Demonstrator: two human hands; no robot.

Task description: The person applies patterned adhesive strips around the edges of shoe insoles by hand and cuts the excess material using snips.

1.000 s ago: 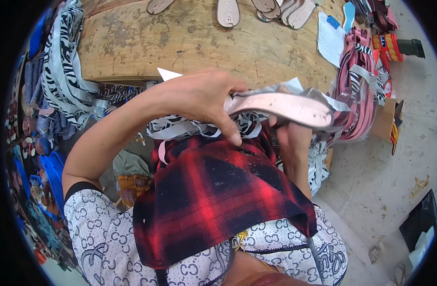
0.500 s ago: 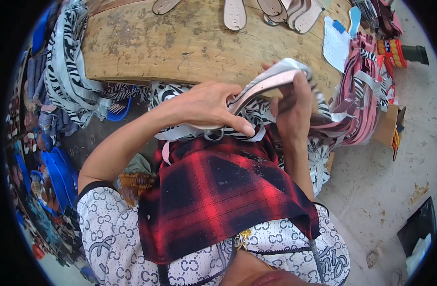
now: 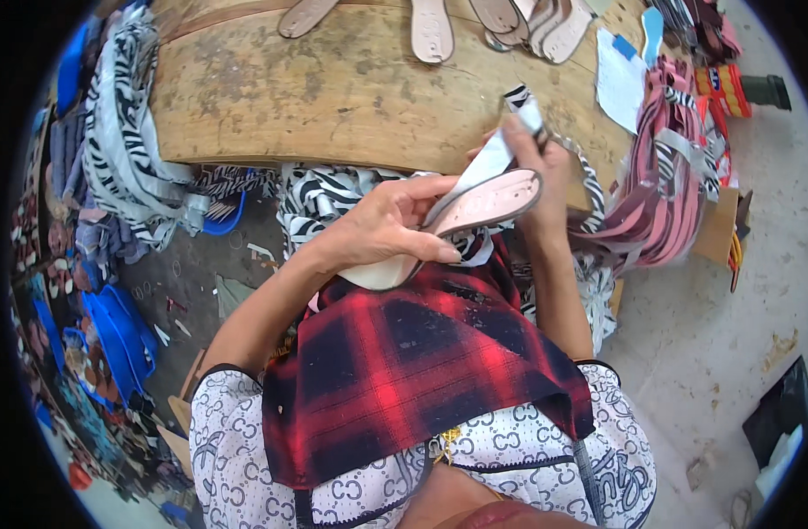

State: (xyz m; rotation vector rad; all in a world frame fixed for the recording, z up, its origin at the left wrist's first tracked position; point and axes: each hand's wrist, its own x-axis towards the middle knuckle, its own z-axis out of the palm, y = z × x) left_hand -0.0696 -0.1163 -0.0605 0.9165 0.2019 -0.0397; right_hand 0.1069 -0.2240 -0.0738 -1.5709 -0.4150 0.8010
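Note:
My left hand (image 3: 382, 220) is closed around the waist of a pale pink shoe insole (image 3: 492, 201) with a dark edge. Its thumb lies beneath the insole and the fingers reach over the top; the cream front part (image 3: 382, 274) shows below the wrist. Between fingers and thumb, my right hand (image 3: 543, 181) pinches a zebra-print strip (image 3: 523, 106) with a white underside. That strip runs along the far side of the insole toward my left fingers, and a tail of it hangs right of my right hand. Whether the strip is fixed to the insole is hidden.
Several more insoles (image 3: 432, 35) lie along the far side of the wooden table (image 3: 333, 97). Zebra strips (image 3: 126, 132) hang at its left, pink strips (image 3: 660, 203) at its right. A white paper sheet (image 3: 619, 84) lies by the right edge. Blue plastic (image 3: 122, 339) stands at left.
The insole has tipped flatter and lower, its rounded end now toward the right. My right hand has drawn the strip's end up and away from it. My left hand has turned with the insole.

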